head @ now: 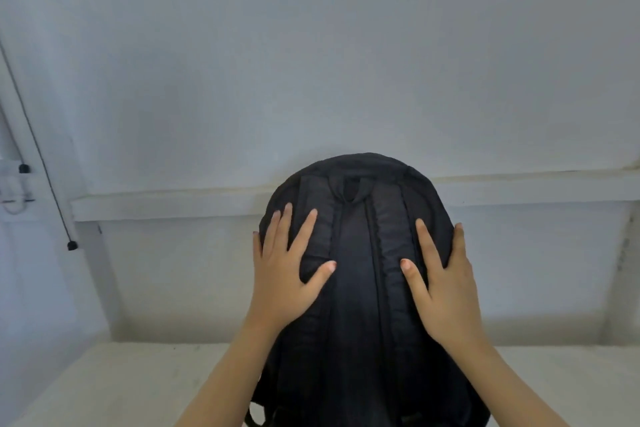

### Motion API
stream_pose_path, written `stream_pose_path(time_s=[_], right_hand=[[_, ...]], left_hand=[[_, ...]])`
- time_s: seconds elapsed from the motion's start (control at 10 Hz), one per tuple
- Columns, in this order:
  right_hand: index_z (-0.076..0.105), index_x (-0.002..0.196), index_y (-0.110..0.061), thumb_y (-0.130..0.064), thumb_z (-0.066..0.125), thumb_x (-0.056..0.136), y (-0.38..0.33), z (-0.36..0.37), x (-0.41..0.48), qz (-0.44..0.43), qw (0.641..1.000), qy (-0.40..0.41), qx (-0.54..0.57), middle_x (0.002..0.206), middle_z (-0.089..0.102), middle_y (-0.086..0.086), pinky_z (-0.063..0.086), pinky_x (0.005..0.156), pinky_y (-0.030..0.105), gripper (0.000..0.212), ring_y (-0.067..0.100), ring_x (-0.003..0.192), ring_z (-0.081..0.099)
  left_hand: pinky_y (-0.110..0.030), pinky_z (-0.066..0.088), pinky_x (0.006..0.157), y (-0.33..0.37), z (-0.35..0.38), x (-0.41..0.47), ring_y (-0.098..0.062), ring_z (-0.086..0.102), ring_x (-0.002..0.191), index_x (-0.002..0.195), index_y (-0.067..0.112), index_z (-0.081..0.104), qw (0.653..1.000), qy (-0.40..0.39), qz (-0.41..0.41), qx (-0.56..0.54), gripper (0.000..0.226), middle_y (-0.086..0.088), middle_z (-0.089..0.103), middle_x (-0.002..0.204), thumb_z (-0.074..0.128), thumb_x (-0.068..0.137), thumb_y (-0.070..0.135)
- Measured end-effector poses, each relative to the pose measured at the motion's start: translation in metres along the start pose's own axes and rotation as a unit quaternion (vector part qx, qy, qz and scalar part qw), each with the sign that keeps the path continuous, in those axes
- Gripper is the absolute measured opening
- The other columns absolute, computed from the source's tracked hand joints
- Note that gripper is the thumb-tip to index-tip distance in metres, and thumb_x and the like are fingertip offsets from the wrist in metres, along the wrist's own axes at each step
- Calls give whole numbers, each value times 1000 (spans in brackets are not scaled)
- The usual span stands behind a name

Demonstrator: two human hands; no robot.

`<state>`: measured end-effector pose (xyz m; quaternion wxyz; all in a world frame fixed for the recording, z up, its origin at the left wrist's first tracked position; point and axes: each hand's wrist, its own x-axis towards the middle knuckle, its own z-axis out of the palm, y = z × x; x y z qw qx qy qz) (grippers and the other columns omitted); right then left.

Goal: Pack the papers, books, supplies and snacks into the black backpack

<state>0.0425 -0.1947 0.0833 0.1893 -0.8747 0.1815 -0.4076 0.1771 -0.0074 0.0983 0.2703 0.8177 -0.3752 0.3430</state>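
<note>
Backpack (356, 308) base cropped; left hand (285, 282), right hand (446, 291) press it.

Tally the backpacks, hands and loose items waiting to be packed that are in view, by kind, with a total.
Black backpack: 1
Hands: 2, the left hand and the right hand, both spread on the backpack's strap side
Loose papers, books, supplies or snacks in view: 0
Total: 3

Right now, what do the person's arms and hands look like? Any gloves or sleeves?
Both are bare. The left hand and right hand carry no gloves, rings or watch, and the forearms show no sleeves in view.
</note>
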Motion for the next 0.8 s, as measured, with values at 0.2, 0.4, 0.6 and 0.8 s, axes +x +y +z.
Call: stream_pose_path(time_s=[0.2, 0.4, 0.6, 0.8], right_hand=[[-22, 138, -42, -75, -19, 73, 17, 41, 3, 80, 987, -96, -98, 153, -23, 8, 30, 107, 52, 73, 45, 140, 13], [-33, 130, -42, -66, 5, 86, 17, 38, -1, 88, 983, -128, -103, 152, -29, 9, 23, 111, 48, 63, 42, 142, 4], [-32, 131, -46, -65, 17, 84, 26, 33, -51, 78, 977, -187, -72, 145, -41, 3, 20, 115, 47, 71, 36, 144, 0], [4, 148, -37, -64, 28, 85, 49, 30, -123, 59, 976, -180, -106, 138, 44, 28, 45, 89, 56, 73, 45, 120, 50]], left_hand=[[-49, -18, 109, -18, 54, -28, -16, -30, 138, 129, 50, -38, 989, -124, -69, 52, 82, 8, -42, 143, -6, 63, 89], [-50, -10, 105, -16, 60, -35, -22, -12, 141, 140, 44, -23, 988, -113, -87, 62, 79, 0, -19, 153, 2, 76, 82], [-51, 4, 105, -8, 59, -71, -22, -6, 141, 147, 34, -13, 982, -151, -111, 40, 72, -8, -2, 155, 11, 88, 67], [-38, -20, 108, -5, 38, -160, -17, -33, 135, 117, 47, -50, 949, -291, -113, 38, 105, 13, -58, 128, 50, 86, 48]])
